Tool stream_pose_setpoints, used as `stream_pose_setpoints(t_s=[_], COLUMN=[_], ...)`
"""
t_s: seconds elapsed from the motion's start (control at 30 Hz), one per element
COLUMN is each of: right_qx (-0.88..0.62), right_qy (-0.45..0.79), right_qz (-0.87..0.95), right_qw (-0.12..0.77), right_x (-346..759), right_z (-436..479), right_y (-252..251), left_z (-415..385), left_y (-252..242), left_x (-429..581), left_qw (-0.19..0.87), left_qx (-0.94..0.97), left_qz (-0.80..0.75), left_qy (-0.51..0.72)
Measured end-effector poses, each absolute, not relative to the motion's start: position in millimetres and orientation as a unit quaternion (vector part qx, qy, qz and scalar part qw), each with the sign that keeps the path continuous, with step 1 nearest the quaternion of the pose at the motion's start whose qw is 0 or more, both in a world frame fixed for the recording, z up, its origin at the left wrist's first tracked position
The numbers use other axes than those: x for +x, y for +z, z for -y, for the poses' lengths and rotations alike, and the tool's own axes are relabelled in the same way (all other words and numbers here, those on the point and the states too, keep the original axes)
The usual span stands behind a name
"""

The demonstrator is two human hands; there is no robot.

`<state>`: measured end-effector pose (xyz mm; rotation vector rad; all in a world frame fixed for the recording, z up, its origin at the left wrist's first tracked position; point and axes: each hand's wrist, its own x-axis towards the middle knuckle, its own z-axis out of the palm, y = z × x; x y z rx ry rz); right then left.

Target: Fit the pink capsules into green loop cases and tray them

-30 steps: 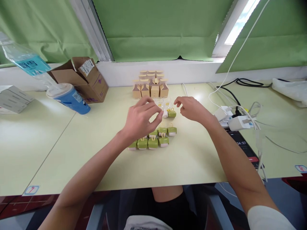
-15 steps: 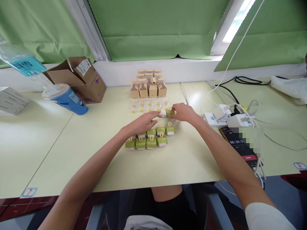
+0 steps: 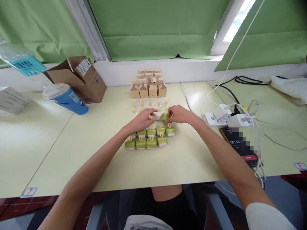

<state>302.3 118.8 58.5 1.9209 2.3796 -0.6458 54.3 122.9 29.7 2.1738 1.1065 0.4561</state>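
Note:
My left hand (image 3: pixel 144 119) has its thumb and fingers at a small white case (image 3: pixel 157 115), just behind the rows of green cases. Pinched in my right hand (image 3: pixel 177 114) is a green lid (image 3: pixel 164 117), tilted beside the white piece. Several green-and-white cases with cream loops, among them a front one (image 3: pixel 151 143), stand in two rows in front of my hands. Behind my hands lies a clear tray (image 3: pixel 150 104) with yellow round marks in its cells. Small open brown boxes (image 3: pixel 143 91) stand in rows behind the tray.
At the left are a blue cup (image 3: pixel 69 99), a cardboard box (image 3: pixel 88 81) and white boxes (image 3: pixel 11 101). A power strip (image 3: pixel 211 119) with chargers and cables, and a phone (image 3: pixel 237 143), lie at the right. A plastic bag (image 3: pixel 290 89) is at the far right.
Both hands have shifted slightly left with the white piece and the green lid. The green lid is now more tilted. A white cable behind my right hand shows more of its length.

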Motion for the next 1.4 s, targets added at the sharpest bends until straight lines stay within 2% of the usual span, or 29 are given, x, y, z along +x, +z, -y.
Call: stream_pose_setpoints(t_s=[0.17, 0.37, 0.53, 0.77, 0.97, 1.13, 1.4], right_qx=[0.570, 0.542, 0.514, 0.416, 0.359, 0.337, 0.353], right_qy=[-0.244, -0.274, -0.317, -0.434, -0.460, -0.451, -0.382], right_qz=[-0.782, -0.787, -0.772, -0.714, -0.689, -0.687, -0.721], right_qw=[-0.065, -0.106, -0.196, -0.359, -0.430, -0.459, -0.457], right_x=[300.9, 292.2, 295.4, 310.3, 306.2, 303.5, 303.8], right_z=[-118.8, -113.9, -115.0, -108.8, -93.6, -86.8, -78.2], right_y=[53.3, 55.5, 57.6, 78.6, 99.4, 106.1, 113.1], left_z=[-123.1, -127.5, -131.5, -119.3, -96.2, -84.3, -78.7], left_y=[28.0, 24.2, 26.5, 63.2, 93.2, 101.3, 105.5], left_x=[55.0, 55.1, 52.8, 48.4, 51.0, 54.0, 55.2], left_qw=[0.318, 0.289, 0.286, 0.325, 0.294, 0.250, 0.264], left_qx=[0.830, 0.836, 0.811, 0.768, 0.752, 0.755, 0.744], left_qz=[-0.425, -0.425, -0.444, -0.410, -0.401, -0.363, -0.347], left_qy=[0.170, 0.192, 0.252, 0.369, 0.433, 0.486, 0.506])
